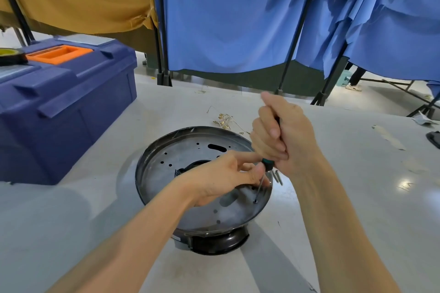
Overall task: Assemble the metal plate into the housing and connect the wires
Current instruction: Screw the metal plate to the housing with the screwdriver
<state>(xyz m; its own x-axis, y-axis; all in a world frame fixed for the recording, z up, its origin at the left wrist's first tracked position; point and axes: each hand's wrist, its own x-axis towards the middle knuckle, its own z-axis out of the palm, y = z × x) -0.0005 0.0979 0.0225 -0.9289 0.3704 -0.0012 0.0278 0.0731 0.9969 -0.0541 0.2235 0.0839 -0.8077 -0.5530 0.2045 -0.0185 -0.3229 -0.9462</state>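
Left hand [226,175] is pinching the screwdriver [266,164] shaft low down, steadying the tip on a screw [255,201] at the near-right edge of the metal plate [181,159]. The plate is sitting inside the housing [219,244] on the tabletop [357,197]. Right hand [283,138] is gripping the handle above, fist closed round it.

Risk, as judged: the shaft is leaning, so the tip may be slipping off and skating across the plate, or the screw starting crooked. Left fingers are lying close to the tip and hiding part of the plate's centre opening.

Loose screws [278,176] are lying just beyond the right rim, where the right wrist could knock them. Farther off, brass terminals [223,121] are waiting. A blue toolbox [71,107] is standing far left, well apart.
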